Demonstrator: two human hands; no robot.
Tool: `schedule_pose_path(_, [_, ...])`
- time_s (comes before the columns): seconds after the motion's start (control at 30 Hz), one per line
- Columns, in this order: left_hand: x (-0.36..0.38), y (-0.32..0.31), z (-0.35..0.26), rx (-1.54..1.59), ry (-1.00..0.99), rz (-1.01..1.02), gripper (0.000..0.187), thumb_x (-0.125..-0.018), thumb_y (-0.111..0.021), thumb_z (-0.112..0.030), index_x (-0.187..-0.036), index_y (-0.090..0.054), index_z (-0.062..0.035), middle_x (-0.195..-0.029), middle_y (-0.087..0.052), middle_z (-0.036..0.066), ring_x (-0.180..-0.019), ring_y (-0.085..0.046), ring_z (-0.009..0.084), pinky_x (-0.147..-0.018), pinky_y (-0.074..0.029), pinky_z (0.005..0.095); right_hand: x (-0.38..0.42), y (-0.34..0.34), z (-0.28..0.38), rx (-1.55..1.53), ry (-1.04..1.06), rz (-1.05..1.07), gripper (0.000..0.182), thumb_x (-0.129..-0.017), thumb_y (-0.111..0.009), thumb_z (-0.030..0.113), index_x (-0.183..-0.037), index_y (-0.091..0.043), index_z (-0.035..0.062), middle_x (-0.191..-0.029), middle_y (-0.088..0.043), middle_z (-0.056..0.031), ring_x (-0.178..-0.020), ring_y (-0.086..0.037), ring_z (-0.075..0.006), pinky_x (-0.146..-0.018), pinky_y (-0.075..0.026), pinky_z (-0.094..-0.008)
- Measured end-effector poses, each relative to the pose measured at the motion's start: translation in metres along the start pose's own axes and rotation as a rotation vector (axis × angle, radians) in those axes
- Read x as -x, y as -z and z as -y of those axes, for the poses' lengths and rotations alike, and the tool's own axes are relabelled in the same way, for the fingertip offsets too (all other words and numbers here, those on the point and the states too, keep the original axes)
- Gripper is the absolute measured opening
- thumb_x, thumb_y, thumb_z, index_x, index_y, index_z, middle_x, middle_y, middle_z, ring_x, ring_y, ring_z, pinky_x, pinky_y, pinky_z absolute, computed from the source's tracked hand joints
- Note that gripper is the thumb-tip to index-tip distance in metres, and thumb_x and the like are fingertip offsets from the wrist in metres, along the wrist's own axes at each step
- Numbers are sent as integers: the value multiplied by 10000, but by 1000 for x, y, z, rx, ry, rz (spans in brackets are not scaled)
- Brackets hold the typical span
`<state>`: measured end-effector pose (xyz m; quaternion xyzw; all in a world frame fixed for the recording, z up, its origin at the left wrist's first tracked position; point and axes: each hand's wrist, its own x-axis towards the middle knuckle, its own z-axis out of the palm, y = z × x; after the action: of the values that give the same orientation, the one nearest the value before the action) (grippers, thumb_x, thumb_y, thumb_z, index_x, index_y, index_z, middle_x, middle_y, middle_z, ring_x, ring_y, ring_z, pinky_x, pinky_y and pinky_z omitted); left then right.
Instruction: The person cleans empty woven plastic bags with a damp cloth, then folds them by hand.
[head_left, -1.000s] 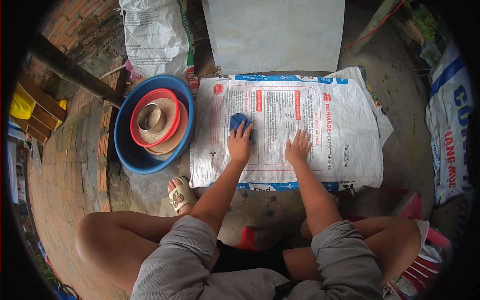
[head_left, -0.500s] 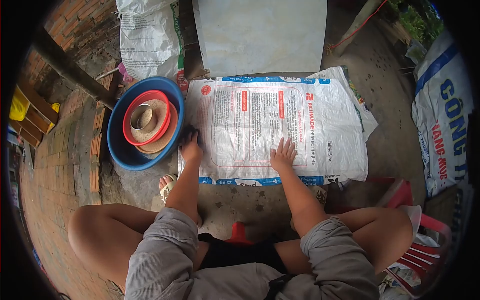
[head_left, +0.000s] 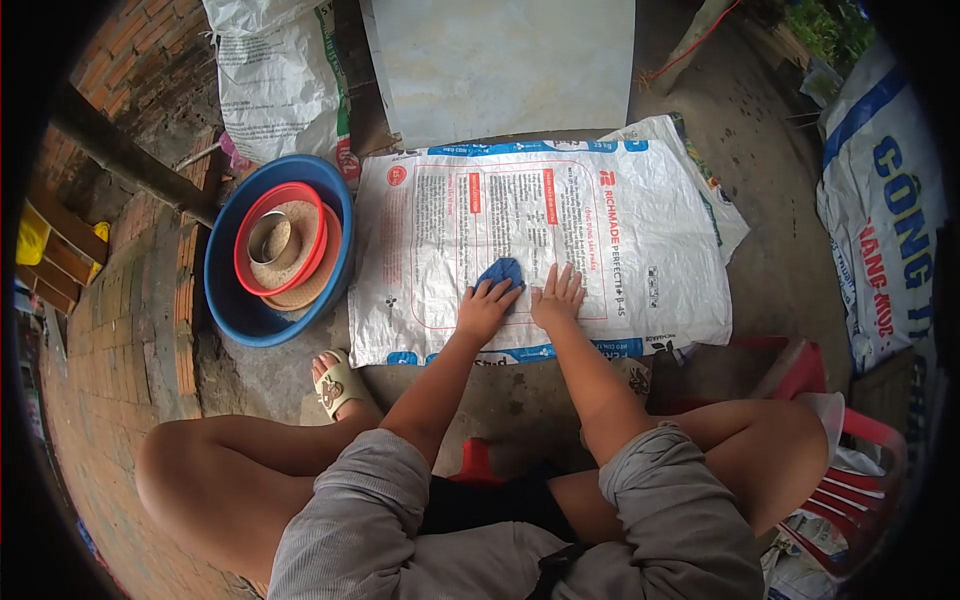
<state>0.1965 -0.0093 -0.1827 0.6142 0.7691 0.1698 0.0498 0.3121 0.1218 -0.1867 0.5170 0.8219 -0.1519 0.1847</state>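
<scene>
A white printed woven sack [head_left: 400, 250] lies flat on the ground in front of me. My left hand [head_left: 484, 308] is on its middle, with a crumpled dark blue cloth [head_left: 503, 270] under the fingers, pressed against the sack. Just to the right, my right hand [head_left: 557, 300] rests palm down on the sack, fingers spread and holding nothing. Part of the cloth is hidden beneath my left hand.
Left of the sack stands a blue basin [head_left: 222, 302] holding a red-rimmed bowl [head_left: 322, 240] and a metal cup [head_left: 274, 238] with grain. A pale board [head_left: 500, 70] is behind. Filled sacks [head_left: 885, 230] stand at right, near a red plastic chair [head_left: 850, 500].
My left hand has moved right with the cloth, from the sack's left edge to its middle. My right hand stays on the sack, and the view has shifted slightly.
</scene>
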Motion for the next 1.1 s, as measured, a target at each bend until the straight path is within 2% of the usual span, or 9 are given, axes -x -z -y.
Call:
schedule_pose_path(0.07, [9,13,44,-79,55,-14,599,-800,-613,-82,-1356,-538,-292,-1419,-505,-33,-1245,-477,259,-968,-397,433,0,1,1,-2,0,4,737,-1010,-275,481,-1562,66,132,-1615,156,-157,-1482,121,-386,-1181,30,-539])
schedule_pose_path(0.27, [42,44,153,-243,885,-223,549,-812,-606,-143,-1337,-552,-296,-1398,-524,-35,-1244,-474,306,-1004,-363,533,-4,-8,-3,-25,45,-54,766,-994,-319,476,-1561,27,96,-1611,114,-202,-1474,72,-439,-1169,2,-588])
schedule_pose_path(0.37, [25,46,145,-208,950,-231,566,-793,-620,-128,-1332,-556,-289,-1387,-531,-28,-1255,-459,331,-1008,-357,543,-5,-11,-5,-36,50,-73,766,-994,-328,471,-1562,22,95,-1611,108,-205,-1473,71,-443,-1168,-2,-590])
schedule_pose_path(0.47, [-2,26,92,-148,641,-424,590,-761,-603,-75,-1316,-576,-273,-1337,-568,-21,-1143,-511,326,-944,-423,487,0,-4,-1,-22,34,-40,747,-1005,-298,468,-1560,48,108,-1612,135,-182,-1476,102,-417,-1172,18,-570])
schedule_pose_path(0.6, [-29,12,-8,45,77,-166,548,-779,-600,-77,-1298,-592,-254,-1352,-558,-3,-1180,-504,284,-963,-396,445,3,2,2,1,10,0,736,-1014,-281,463,-1559,76,119,-1611,169,-160,-1480,131,-390,-1175,40,-550])
schedule_pose_path(0.73, [-19,-10,-22,-38,-93,-28,552,-792,-622,-112,-1315,-581,-284,-1382,-538,-18,-1234,-481,260,-964,-394,434,1,4,5,153,-37,42,735,-1013,-286,459,-1560,79,131,-1613,171,-154,-1482,129,-388,-1179,39,-539])
schedule_pose_path(0.87, [11,13,55,-93,89,-38,653,-759,-634,-74,-1358,-538,-316,-1405,-516,-31,-1217,-486,276,-964,-395,447,4,8,3,6,-1,43,720,-1017,-248,471,-1558,88,134,-1609,182,-155,-1480,132,-389,-1180,40,-538])
schedule_pose_path(1.03, [40,45,154,-156,840,-135,577,-832,-621,-148,-1374,-518,-318,-1440,-475,-41,-1335,-408,348,-1078,-317,556,3,6,3,24,-6,44,711,-1022,-230,467,-1556,93,126,-1607,185,-157,-1479,129,-392,-1179,37,-541])
schedule_pose_path(1.1, [45,50,167,-120,874,-136,578,-825,-643,-189,-1376,-515,-308,-1444,-471,-46,-1328,-410,353,-1077,-314,569,4,5,2,35,4,23,710,-1023,-230,464,-1555,93,123,-1608,183,-158,-1480,127,-391,-1180,35,-541])
